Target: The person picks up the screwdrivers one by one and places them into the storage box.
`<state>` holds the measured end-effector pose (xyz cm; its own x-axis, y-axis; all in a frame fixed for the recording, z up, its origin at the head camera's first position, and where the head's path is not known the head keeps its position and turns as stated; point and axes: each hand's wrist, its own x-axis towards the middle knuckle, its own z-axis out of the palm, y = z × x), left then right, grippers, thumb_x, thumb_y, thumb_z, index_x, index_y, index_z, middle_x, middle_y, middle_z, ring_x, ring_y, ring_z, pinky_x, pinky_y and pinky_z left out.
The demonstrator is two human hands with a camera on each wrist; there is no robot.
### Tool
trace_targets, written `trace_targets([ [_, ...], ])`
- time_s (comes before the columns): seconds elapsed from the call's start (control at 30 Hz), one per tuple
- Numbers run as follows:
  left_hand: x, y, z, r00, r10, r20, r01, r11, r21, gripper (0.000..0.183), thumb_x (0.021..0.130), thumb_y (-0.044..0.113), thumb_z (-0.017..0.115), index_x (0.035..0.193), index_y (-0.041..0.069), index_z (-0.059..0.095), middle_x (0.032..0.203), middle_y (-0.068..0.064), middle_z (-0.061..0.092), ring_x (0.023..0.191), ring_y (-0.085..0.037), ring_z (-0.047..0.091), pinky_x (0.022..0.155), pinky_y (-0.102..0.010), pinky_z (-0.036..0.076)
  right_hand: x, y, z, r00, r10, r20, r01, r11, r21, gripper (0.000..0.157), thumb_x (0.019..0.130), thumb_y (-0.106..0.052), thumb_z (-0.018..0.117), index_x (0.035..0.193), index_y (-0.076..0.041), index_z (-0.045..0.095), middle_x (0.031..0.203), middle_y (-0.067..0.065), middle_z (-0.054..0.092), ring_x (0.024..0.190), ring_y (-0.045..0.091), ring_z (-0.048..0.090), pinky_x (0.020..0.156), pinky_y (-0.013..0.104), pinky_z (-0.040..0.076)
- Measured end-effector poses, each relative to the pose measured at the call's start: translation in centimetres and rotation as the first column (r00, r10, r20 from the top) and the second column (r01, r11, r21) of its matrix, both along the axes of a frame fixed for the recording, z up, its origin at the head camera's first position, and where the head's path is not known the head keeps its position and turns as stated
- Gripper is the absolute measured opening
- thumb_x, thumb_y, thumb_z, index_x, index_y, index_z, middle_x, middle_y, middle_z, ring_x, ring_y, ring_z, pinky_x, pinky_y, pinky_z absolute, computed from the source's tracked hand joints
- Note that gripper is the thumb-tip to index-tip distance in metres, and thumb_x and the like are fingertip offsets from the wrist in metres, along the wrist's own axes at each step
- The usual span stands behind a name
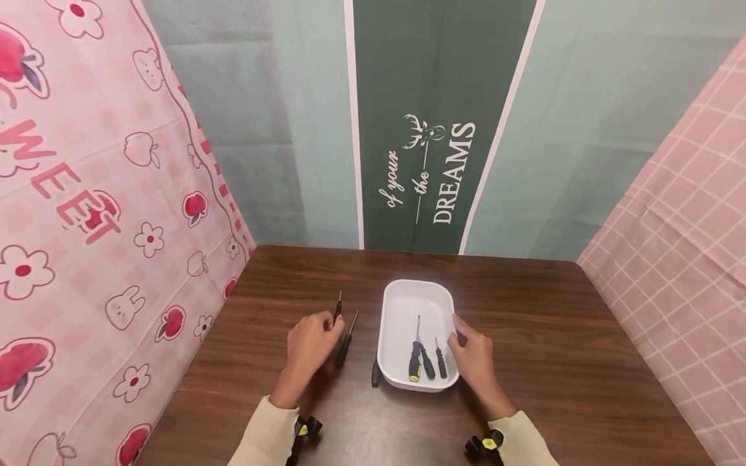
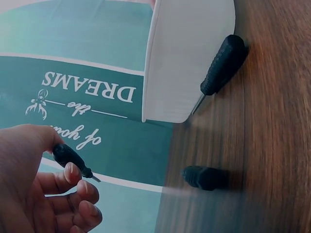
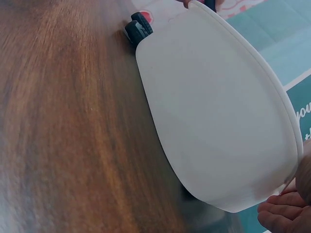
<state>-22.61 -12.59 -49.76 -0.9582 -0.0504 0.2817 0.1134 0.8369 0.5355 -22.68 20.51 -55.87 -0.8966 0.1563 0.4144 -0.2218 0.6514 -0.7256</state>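
Note:
My left hand (image 1: 313, 340) pinches a small black screwdriver (image 2: 69, 156), its shaft pointing away toward the far edge, left of the white tray (image 1: 408, 298). Beside that hand another dark screwdriver (image 1: 345, 346) lies on the table. A third screwdriver's black handle (image 2: 226, 63) shows against the tray's left side, its shaft partly hidden. With thumb and fingers, my right hand (image 1: 474, 356) grips the tray's right rim. Inside the tray are a yellow-ended screwdriver (image 1: 415, 366), a dark-handled one (image 1: 429, 366) next to it, and a smaller one (image 1: 441, 364).
The brown wooden table (image 1: 542, 336) extends around the tray. A green curtain (image 1: 443, 77) hangs behind the far edge, with a pink patterned cloth (image 1: 116, 194) at left and a pink checked cloth (image 1: 688, 213) at right.

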Motion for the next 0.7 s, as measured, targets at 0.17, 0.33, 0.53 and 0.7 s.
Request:
trace_targets([
  [0.17,-0.1,0.3,0.0,1.000,0.005,-0.005,-0.005,1.000,-0.003,0.039,0.093,0.035,0.063,0.061,0.020,0.049,0.052,0.008,0.040,0.049,-0.013,0.039,0.050,-0.032,0.032,-0.2,0.0,-0.3,0.999,0.002,-0.032,-0.002,1.000,0.001,0.038,0.085,0.004,0.068,0.122,0.007,0.067,0.121,0.022,0.067,0.114,0.039,0.064,0.094,0.050,0.048],
  [0.33,-0.1,0.6,-0.1,1.000,0.001,-0.006,-0.001,1.000,-0.005,0.038,0.094,0.036,0.062,0.061,0.020,0.051,0.052,0.008,0.042,0.050,-0.013,0.041,0.050,-0.032,0.033,-0.3,0.1,-0.5,0.998,-0.004,-0.057,0.004,1.000,0.010,0.038,0.083,0.005,0.069,0.121,0.007,0.068,0.119,0.022,0.068,0.113,0.039,0.065,0.094,0.050,0.048],
  [0.53,-0.1,1.1,-0.2,1.000,0.003,-0.028,-0.003,1.000,-0.008,0.038,0.093,0.035,0.062,0.060,0.020,0.050,0.052,0.008,0.041,0.050,-0.013,0.042,0.051,-0.033,0.034,-0.3,0.1,-0.5,0.999,0.002,-0.050,-0.002,1.000,0.001,0.038,0.083,0.006,0.068,0.121,0.007,0.068,0.119,0.023,0.068,0.113,0.039,0.065,0.095,0.050,0.048],
  [0.7,-0.1,1.6,-0.2,0.999,0.002,-0.051,-0.002,1.000,-0.010,0.039,0.093,0.035,0.063,0.060,0.019,0.049,0.052,0.008,0.040,0.050,-0.013,0.040,0.050,-0.032,0.033,-0.2,0.2,-0.5,0.999,0.005,-0.031,-0.005,1.000,-0.004,0.038,0.085,0.005,0.068,0.122,0.007,0.067,0.121,0.023,0.067,0.115,0.039,0.064,0.096,0.049,0.047],
])
